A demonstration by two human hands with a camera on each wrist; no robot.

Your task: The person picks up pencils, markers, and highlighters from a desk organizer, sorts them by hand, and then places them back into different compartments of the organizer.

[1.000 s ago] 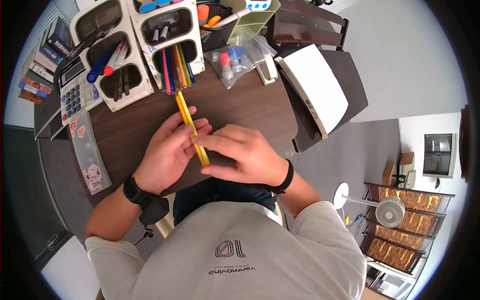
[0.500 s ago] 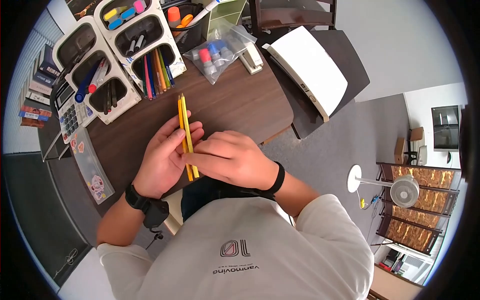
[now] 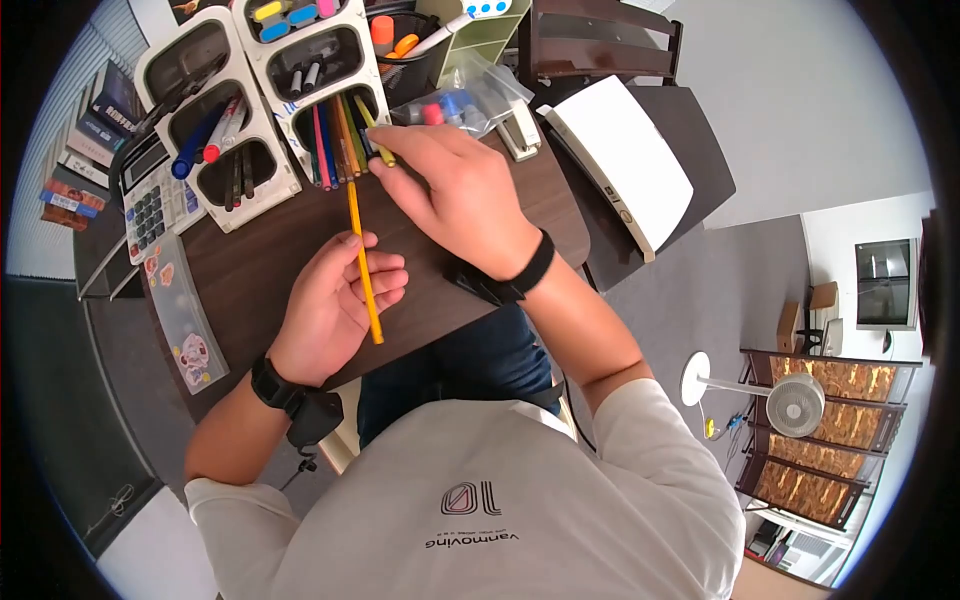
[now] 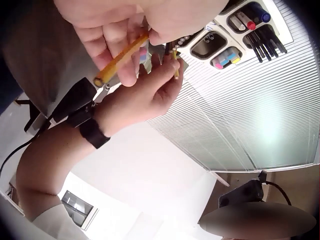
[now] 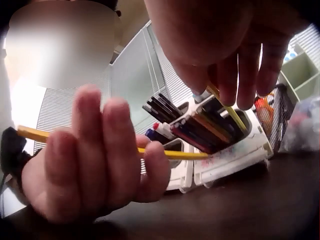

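My left hand (image 3: pixel 322 310) holds an orange-yellow pencil (image 3: pixel 366 275) between thumb and fingers, its far end pointing toward the pen organizer (image 3: pixel 377 95). In the left wrist view this pencil (image 4: pixel 117 64) crosses the curled fingers. Reaching farther forward, my right hand (image 3: pixel 462 195) pinches a lighter yellow pencil (image 3: pixel 388 156) at the organizer's lower right compartment. The right wrist view shows that yellow pencil (image 5: pixel 235 118) slanting into the compartment beside several colored pencils (image 3: pixel 335 150).
Right of the organizer lie a clear bag of small bottles (image 3: pixel 455 105) and a stapler (image 3: pixel 520 135). A black mesh cup (image 3: pixel 405 75) stands behind. At the left are a calculator (image 3: pixel 150 210), a stickered plastic case (image 3: pixel 185 310) and stacked books (image 3: pixel 105 105).
Both yellow pencils were together between the hands. My right hand has moved forward to the organizer with the lighter one, while my left hand keeps the orange-yellow one.
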